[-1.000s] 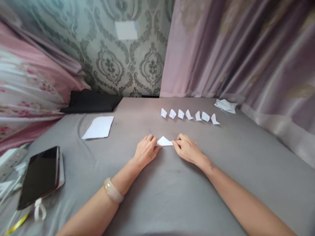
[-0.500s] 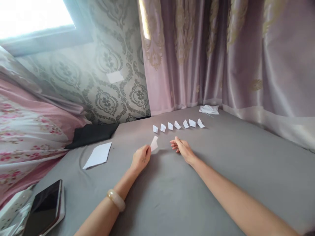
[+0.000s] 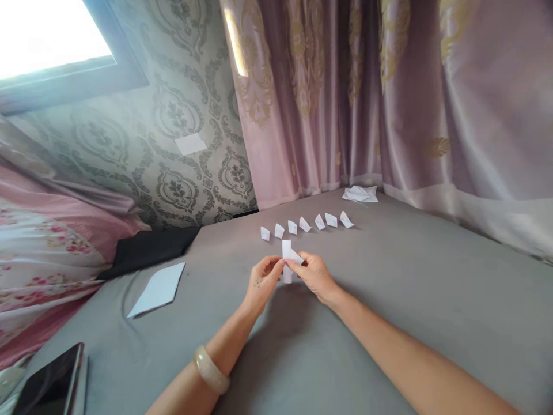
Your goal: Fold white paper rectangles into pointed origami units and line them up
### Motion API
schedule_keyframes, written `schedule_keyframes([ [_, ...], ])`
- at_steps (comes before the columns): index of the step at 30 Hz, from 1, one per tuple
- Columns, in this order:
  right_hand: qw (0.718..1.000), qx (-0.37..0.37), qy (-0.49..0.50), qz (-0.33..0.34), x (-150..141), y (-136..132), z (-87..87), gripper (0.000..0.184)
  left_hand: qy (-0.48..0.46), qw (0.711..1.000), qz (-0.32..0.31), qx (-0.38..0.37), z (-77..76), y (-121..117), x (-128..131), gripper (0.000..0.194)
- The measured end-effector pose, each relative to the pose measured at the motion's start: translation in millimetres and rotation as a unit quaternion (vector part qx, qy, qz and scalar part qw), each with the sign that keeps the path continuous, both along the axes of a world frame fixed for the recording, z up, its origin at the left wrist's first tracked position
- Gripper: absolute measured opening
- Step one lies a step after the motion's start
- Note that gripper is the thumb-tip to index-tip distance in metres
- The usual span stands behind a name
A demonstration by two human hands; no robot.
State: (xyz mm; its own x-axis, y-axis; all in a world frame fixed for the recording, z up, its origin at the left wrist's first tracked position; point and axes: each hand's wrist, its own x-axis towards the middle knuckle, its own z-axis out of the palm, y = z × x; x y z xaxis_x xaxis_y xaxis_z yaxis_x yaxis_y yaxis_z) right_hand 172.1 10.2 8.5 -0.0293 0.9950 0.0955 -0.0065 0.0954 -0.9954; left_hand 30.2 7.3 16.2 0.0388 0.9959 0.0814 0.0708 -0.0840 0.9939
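Between my hands is a small folded piece of white paper (image 3: pixel 287 250), with one strip upright and a pointed flap sticking out to the right. My left hand (image 3: pixel 263 282) pinches its left side between thumb and fingers. On the other side, my right hand (image 3: pixel 317 278) grips it with the thumb in front, close to the flap. The fingers partly hide the paper's middle. Just beyond my hands, several small folded white paper pieces (image 3: pixel 319 222) stand in a row on the grey sheet (image 3: pixel 389 276).
A white stack of paper (image 3: pixel 158 289) lies to the left, near a folded black cloth (image 3: pixel 149 249). At the lower left is a dark-screened phone (image 3: pixel 54 380). More white papers (image 3: pixel 360 193) lie at the back by the pink curtain (image 3: pixel 294 115).
My right hand has moved left and taken hold of the folded paper, which only my left hand held before. The paper now stands more upright, and the view has shifted slightly right.
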Motion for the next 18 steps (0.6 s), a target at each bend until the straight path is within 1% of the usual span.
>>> schedule_keyframes([
  [3, 0.999, 0.018, -0.039, 0.019, -1.2, -2.0, 0.2, 0.026, -0.076, 0.997, 0.010, 0.002, -2.6, 7.4, -3.6, 0.031],
  [6, 0.994, 0.035, -0.095, 0.027, -5.4, -4.5, -1.3, 0.025, -0.130, 0.991, 0.002, -0.022, -4.5, 10.1, -6.8, 0.027],
  [9, 0.990, 0.069, -0.118, -0.019, -7.8, -5.2, -3.2, 0.024, -0.188, 0.981, -0.008, -0.054, -5.0, 10.9, -8.9, 0.026],
  [11, 0.988, 0.095, -0.105, -0.055, -7.2, -4.2, -3.3, 0.025, -0.226, 0.971, -0.001, -0.077, -4.9, 12.5, -10.3, 0.028],
  [12, 0.989, 0.098, -0.092, -0.062, -6.6, -3.4, -3.0, 0.027, -0.242, 0.966, 0.010, -0.091, -5.0, 13.8, -11.2, 0.029],
  [14, 0.994, 0.078, -0.059, -0.047, -5.7, -2.1, -1.9, 0.030, -0.267, 0.956, 0.036, -0.115, -5.3, 16.8, -13.0, 0.029],
  [18, 0.999, -0.031, -0.010, 0.018, -9.7, -3.7, -1.1, 0.037, -0.305, 0.941, 0.075, -0.123, -6.2, 19.8, -15.6, 0.018],
])
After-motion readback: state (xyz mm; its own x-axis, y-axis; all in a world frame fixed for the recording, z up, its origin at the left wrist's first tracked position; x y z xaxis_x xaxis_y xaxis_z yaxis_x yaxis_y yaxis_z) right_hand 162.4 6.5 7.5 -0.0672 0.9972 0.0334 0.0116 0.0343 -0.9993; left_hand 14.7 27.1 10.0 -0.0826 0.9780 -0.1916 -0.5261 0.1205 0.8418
